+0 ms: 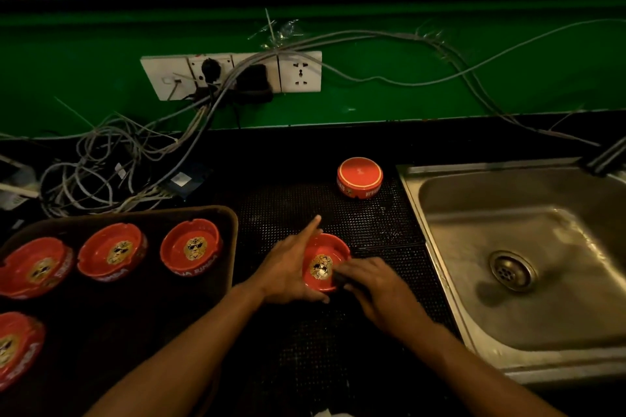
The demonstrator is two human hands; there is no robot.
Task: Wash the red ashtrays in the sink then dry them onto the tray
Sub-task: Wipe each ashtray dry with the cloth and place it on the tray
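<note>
My left hand (288,267) holds a red ashtray (321,264) with a gold lion emblem over the black dotted mat, thumb under its near rim and forefinger straight along its far side. A dark cloth is gripped by my right hand (372,281), which presses it into the ashtray's right side. Another red ashtray (359,177) sits upside down on the mat near the sink's (474,332) left rim. On the dark tray (210,213) at left lie several red ashtrays, such as one ashtray (191,249) nearest my hands.
The steel sink basin has a drain (512,270) and looks wet. A tangle of grey cables (101,173) lies behind the tray, running to a white socket strip (233,74) on the green wall. A tap part (606,156) shows at the far right.
</note>
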